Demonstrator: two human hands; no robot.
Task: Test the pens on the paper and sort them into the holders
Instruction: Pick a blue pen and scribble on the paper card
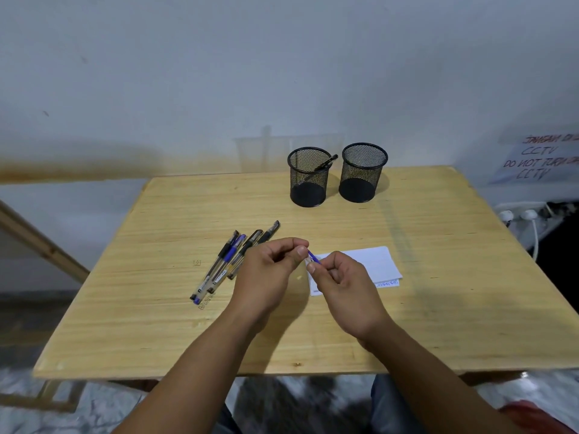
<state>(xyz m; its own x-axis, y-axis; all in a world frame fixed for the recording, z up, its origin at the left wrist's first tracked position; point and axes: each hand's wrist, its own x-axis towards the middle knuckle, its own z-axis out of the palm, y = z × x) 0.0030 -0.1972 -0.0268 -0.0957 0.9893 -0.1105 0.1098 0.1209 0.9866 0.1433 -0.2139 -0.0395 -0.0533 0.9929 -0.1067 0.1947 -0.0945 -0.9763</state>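
Both hands meet over the middle of the wooden table (438, 277), pinching one blue pen (314, 256) between them. My left hand (269, 274) grips one end with thumb and fingers. My right hand (341, 280) grips the other end, above the left edge of the white paper (372, 261). Only a short blue stretch of the pen shows between the fingers. Several more pens (232, 261) lie in a loose row left of my hands. Two black mesh holders stand at the back: the left holder (308, 177) has one black pen leaning in it, while the right holder (363, 172) looks empty.
The wall rises right behind the holders. A handwritten CCTV notice (539, 158) hangs at the right, with white cables and plugs (520, 217) below it. A wooden frame (40, 242) slants at the left. The table's front edge runs just above my knees.
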